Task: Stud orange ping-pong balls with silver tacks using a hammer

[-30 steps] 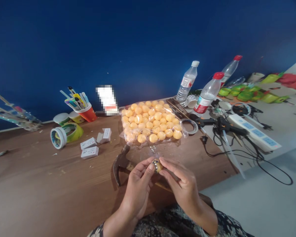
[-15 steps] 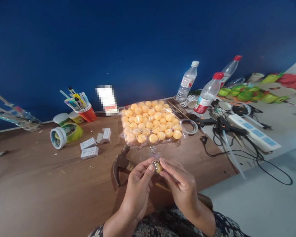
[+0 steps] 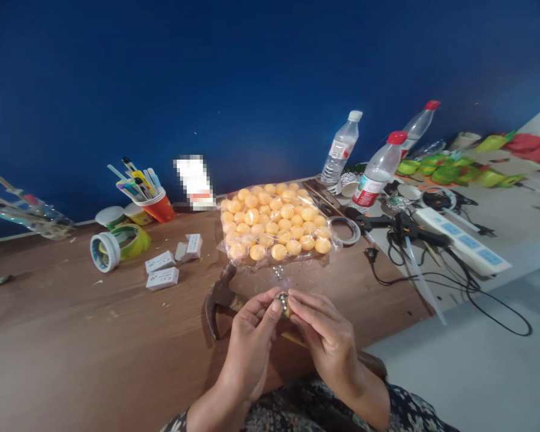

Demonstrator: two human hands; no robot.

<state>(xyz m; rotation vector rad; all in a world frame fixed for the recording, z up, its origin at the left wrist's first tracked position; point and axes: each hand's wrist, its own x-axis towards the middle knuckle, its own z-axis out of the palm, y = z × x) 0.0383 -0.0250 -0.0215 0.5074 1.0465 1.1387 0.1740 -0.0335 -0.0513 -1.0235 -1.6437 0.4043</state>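
Note:
A small yellowish ball with shiny silver and dark spots on it is pinched between my two hands. My left hand grips it from the left with thumb and forefinger. From the right, the fingertips of my right hand press on it and cover part of its surface. Beneath my hands lies a hammer, its claw head to the left and its handle partly hidden. Just beyond the ball, small shiny bits lie on the wooden table, too small to name.
Behind my hands sits a clear bag of orange balls. To the left are small white boxes, tape rolls and a red cup of pens. On the right stand plastic bottles, near a glue gun, a power strip and cables.
My right fingers have shifted slightly left over the ball, hiding more of its yellow side. The ball seems turned a little; my left hand has barely moved.

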